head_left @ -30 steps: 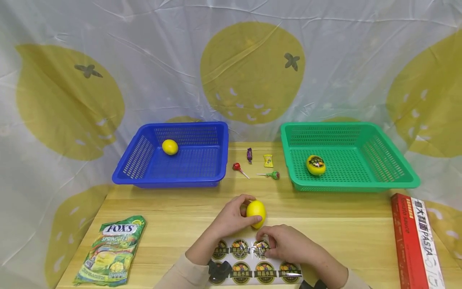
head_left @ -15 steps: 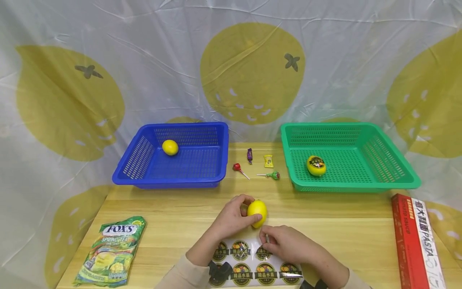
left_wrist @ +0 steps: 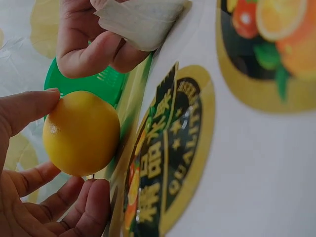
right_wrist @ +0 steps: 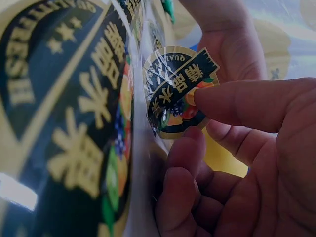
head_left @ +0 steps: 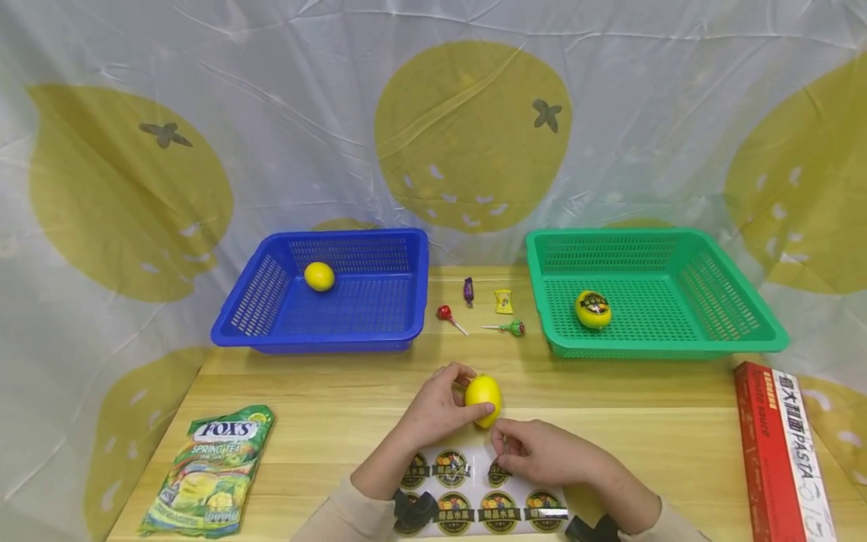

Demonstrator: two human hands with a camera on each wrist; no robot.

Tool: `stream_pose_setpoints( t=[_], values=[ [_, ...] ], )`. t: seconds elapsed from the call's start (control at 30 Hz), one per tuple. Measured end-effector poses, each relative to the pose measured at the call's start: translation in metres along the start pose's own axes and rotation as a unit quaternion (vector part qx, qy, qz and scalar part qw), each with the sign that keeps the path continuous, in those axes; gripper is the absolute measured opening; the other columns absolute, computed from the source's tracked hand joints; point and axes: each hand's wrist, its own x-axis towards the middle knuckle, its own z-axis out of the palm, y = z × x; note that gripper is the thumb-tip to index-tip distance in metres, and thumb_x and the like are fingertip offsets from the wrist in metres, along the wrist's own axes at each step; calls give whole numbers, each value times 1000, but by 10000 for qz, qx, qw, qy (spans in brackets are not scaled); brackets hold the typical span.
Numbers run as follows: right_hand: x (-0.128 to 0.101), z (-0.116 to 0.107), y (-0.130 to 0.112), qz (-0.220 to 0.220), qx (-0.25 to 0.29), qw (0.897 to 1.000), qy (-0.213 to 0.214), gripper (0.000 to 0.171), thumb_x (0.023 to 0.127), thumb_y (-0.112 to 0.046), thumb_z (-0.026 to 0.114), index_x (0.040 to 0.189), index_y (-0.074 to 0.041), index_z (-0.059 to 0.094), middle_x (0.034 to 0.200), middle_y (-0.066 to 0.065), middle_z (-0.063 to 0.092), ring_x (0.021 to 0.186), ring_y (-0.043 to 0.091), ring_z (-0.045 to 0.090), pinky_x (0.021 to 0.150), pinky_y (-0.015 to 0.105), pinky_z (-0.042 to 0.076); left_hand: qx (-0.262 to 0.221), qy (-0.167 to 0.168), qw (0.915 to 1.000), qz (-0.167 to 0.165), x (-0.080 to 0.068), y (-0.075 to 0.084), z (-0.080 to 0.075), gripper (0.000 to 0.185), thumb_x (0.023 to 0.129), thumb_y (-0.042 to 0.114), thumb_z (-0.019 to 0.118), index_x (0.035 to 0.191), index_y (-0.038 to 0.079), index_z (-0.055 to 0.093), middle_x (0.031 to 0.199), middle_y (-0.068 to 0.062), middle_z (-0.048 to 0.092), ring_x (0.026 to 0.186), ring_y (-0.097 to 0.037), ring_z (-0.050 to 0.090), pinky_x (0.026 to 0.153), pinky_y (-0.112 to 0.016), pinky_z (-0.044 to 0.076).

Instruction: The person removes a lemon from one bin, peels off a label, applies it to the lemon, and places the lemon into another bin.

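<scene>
My left hand (head_left: pixel 440 406) holds a yellow lemon (head_left: pixel 483 400) just above the sheet's top edge; the left wrist view shows thumb and fingers round the lemon (left_wrist: pixel 83 133). My right hand (head_left: pixel 552 453) pinches a round black-and-gold fruit sticker (right_wrist: pixel 180 94) between thumb and forefinger. The sticker's pale back (left_wrist: pixel 140 22) faces the left wrist camera. Under both hands lies a white sticker sheet (head_left: pixel 474 488) with several more such stickers. Whether the pinched sticker is wholly off the sheet I cannot tell.
A blue basket (head_left: pixel 366 342) holding one plain lemon (head_left: pixel 319 276) stands back left. The green basket (head_left: pixel 650 346) back right holds a stickered lemon (head_left: pixel 592 310). Between them lie two lollipops (head_left: pixel 443 313) and two wrapped candies (head_left: pixel 503 301). A candy bag (head_left: pixel 206 470) and pasta box (head_left: pixel 786 452) flank the table.
My right hand has shifted slightly to the right, lifting the sticker's edge up from the sheet. The left hand and its lemon have barely moved.
</scene>
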Motion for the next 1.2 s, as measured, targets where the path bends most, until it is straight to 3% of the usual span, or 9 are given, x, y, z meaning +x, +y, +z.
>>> stream_pose_setpoints(
  t=[0.33,0.53,0.7,0.83,0.97,1.2],
  values=[
    [-1,1,1,-19,96,10000,-17,11,97,-24,67,93,-26,57,69,-14,49,60,-2,45,55,18,38,103,-251,9996,-58,-5,1,-14,62,84,44,81,132,11,59,126,-12,64,93,-19,64,76,-33,55],
    [-1,1,2,-39,141,9999,35,12,96,-22,68,92,-26,58,68,-13,48,59,-2,44,55,17,37,182,-782,9967,90,-16,1,-29,54,85,33,83,130,13,63,120,-10,65,88,-15,62,75,-30,54],
    [0,1,3,-87,117,9998,98,11,95,-21,69,92,-26,59,67,-14,48,58,-2,44,55,17,37,58,-1763,9840,262,-24,2,-36,40,85,9,80,123,12,68,109,-9,66,70,-9,61,60,-22,53],
    [0,-1,2,-113,100,9998,91,9,96,-22,68,94,-24,60,68,-14,49,59,-2,44,55,17,38,6,-2354,9715,264,-28,3,-37,36,84,3,78,118,13,70,102,-9,66,64,-6,59,57,-19,51],
    [-1,-3,0,-100,122,9998,77,8,96,-23,68,95,-23,60,68,-13,49,59,-2,45,55,18,38,175,-2520,9668,372,-29,3,-35,31,83,6,80,112,14,71,97,-6,68,72,-4,57,66,-18,50],
    [-4,-6,-3,-109,115,9999,42,13,98,-28,67,91,-24,57,71,-13,49,65,-1,46,58,18,40,489,-2666,9623,216,-29,0,-29,25,80,17,85,102,20,73,86,2,66,73,-3,55,67,-18,46]
  ],
)
